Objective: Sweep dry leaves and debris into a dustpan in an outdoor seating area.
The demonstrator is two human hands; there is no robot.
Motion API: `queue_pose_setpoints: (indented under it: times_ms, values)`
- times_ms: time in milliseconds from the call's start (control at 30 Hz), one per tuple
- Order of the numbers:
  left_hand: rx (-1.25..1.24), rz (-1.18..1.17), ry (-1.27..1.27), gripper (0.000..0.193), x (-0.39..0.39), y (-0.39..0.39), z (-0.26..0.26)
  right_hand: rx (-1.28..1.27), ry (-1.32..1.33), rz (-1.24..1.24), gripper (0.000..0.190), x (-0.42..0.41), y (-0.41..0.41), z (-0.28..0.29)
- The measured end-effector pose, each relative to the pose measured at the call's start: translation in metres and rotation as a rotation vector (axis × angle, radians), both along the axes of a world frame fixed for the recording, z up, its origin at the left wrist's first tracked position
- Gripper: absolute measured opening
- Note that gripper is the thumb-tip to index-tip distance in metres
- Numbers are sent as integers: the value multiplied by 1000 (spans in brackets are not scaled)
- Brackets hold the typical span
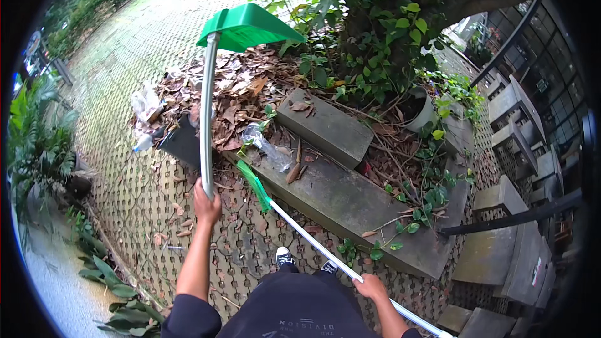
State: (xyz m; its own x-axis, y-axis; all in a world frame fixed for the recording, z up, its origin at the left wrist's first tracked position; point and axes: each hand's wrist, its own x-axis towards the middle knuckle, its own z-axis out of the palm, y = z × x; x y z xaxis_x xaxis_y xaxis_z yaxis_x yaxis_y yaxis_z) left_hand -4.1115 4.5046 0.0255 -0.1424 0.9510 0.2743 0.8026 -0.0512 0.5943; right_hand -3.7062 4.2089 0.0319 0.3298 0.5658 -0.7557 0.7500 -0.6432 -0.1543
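Observation:
My left hand (207, 203) is closed around the lower end of a grey metal handle, which carries a green plastic dustpan (251, 26) raised at its far end. My right hand (371, 287) grips the white pole of a broom, whose green bristles (253, 185) reach down beside the stone kerb. Beyond the dustpan's handle lies a large heap of dry brown leaves (235, 89). A dark bin (182, 143) stands at the near edge of the heap, partly behind the handle. A clear plastic bag (267, 146) lies on the kerb, and pale plastic litter (146, 103) is at the heap's left.
A stone kerb (338, 199) with a loose stone block (325, 127) borders a leafy, vine-covered tree base. A tipped pot (420, 111) sits among twigs. Stone benches (486, 253) and dark rails are at the right. Perforated paving (141, 211) surrounds my feet; plants line the left.

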Motion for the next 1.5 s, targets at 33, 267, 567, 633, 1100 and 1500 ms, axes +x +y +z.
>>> queue_pose_setpoints:
  times_ms: [33,267,567,633,1100,1500]
  values:
    - [0,-17,-79,51,0,-13,-14,-2,2,-13,43,0,-5,1]
    - [-229,-353,-211,49,55,-86,-29,28,-77,19,36,41,-90,47]
    - [-296,-849,-154,47,113,-177,-43,-127,-146,-353,30,19,-272,137]
    - [-313,-914,-143,46,127,-189,-49,-122,-131,-448,30,0,-315,149]
    - [-322,-1603,109,45,253,-337,-50,-74,-567,-1107,11,-156,-477,67]
    - [-556,-1616,245,50,355,-443,-66,86,-380,-1798,27,-205,-487,-41]
